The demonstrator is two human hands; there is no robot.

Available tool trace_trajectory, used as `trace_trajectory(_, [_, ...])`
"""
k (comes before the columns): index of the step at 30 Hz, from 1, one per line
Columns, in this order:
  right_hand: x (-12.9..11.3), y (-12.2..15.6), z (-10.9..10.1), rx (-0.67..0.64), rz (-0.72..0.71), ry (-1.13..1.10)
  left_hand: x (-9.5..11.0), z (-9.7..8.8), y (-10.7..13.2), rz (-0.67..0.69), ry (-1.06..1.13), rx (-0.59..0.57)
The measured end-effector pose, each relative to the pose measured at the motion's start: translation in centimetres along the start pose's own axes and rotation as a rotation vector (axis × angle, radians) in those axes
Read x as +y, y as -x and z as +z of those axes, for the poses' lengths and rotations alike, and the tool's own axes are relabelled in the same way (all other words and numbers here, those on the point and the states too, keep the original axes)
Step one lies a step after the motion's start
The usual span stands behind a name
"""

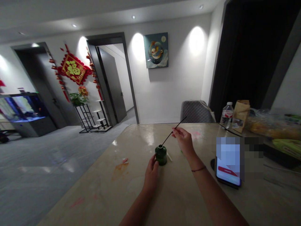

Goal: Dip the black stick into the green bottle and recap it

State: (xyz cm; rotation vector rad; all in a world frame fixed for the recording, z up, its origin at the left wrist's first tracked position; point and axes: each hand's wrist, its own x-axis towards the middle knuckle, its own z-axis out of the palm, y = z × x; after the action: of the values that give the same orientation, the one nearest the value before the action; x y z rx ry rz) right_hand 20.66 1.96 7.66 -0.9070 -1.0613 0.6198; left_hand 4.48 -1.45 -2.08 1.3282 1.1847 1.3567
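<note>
My L hand [151, 175] is wrapped round the side of a small green bottle [161, 156], which stands upright on the tabletop [131, 191], about mid-table, a bit left of centre. R hand [184, 141] is up just right of the bottle, pinching a thin black stick [175, 131] btwn thumb & fingers. Stick's tilted, low end right at the bottle's mouth, can't tell if it's inside. Hands are apart, both close to the bottle, R not touching it. Dark cord bracelet [198, 169] on R wrist. Just right of the bottle lies a small white stick [169, 156], touching distance from its base or nearly. Left of it: a pink scrap [125, 160] & an orange stain [119, 169] on the tabletop. Near the R side, a phone [228, 163] w/ blurred screen. Far R corner: plastic water bottle [227, 115], brown paper bag [241, 115], clear plastic bag of yellow stuff [270, 124], contents too blurry to tell. Past the far edge, grey quilted chair [195, 111]. Off to the L, on the floor, a lit fish tank [23, 108] & black plant stand [87, 116].
</note>
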Motion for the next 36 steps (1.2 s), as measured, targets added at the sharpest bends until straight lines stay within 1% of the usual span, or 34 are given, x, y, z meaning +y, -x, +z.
trace_trajectory(4, [1.6,0.4,0.6,-0.081,0.076,0.158,0.1,0.0,0.0,0.008,-0.010,-0.002])
trace_trajectory(8, [2.6,0.9,1.2,-0.163,0.107,0.289,0.3,-0.1,0.1,-0.001,-0.014,-0.001])
trace_trajectory(15, [3.8,1.5,1.9,-0.278,0.162,0.338,0.2,0.0,0.1,0.017,-0.001,-0.009])
trace_trajectory(18, [4.3,1.3,1.6,-0.310,0.217,0.309,0.0,0.0,0.0,0.013,0.030,-0.020])
trace_trajectory(20, [4.8,1.2,1.1,-0.315,0.260,0.346,-0.1,0.0,0.0,0.008,0.040,-0.024])
trace_trajectory(23, [5.8,1.3,0.4,-0.348,0.304,0.574,-0.1,0.0,0.0,-0.002,0.047,-0.020])
trace_trajectory(26, [6.5,2.1,0.0,-0.466,0.301,0.864,0.0,0.0,0.0,-0.009,0.064,-0.026])
trace_trajectory(29, [6.6,2.8,-0.2,-0.580,0.267,1.075,0.1,0.0,0.0,-0.020,0.079,-0.032])
trace_trajectory(31, [6.4,3.1,-0.3,-0.614,0.269,1.175,0.1,0.0,0.0,-0.027,0.088,-0.025])
trace_trajectory(33, [6.1,3.2,-0.3,-0.612,0.291,1.241,0.0,0.0,0.0,-0.029,0.100,-0.019])
trace_trajectory(36, [5.6,3.0,-0.4,-0.591,0.320,1.277,-0.1,0.0,0.0,-0.028,0.115,-0.024])
